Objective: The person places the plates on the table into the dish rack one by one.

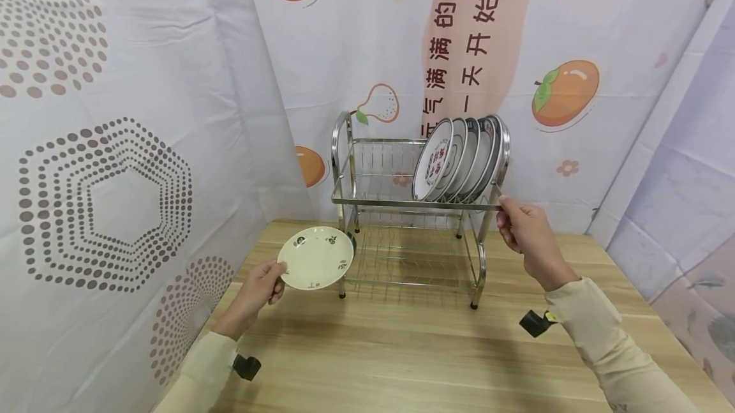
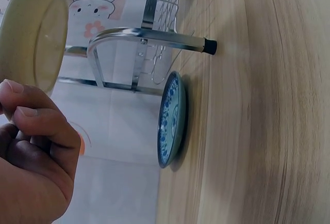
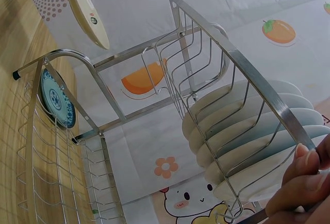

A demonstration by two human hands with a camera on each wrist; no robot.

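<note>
My left hand (image 1: 257, 290) pinches the near-left rim of a cream plate (image 1: 316, 258) with small printed motifs. The plate is held up off the table, left of a two-tier metal dish rack (image 1: 402, 203). At the upper tier's front right corner, my right hand (image 1: 529, 239) grips the rack's frame. Several white plates with dark rims (image 1: 434, 161) stand on edge, leaning side by side, at that tier's right end. A blue-patterned plate (image 2: 171, 121) lies on the table by the rack's left side; in the head view the cream plate mostly hides it.
The rack's black-tipped feet (image 1: 474, 305) stand on a wooden table (image 1: 390, 355). Printed curtains (image 1: 356, 36) hang close behind the rack and along both sides. Wire slots (image 1: 379, 164) span the upper tier left of the plates, and a lower wire tier (image 1: 408, 260) sits beneath.
</note>
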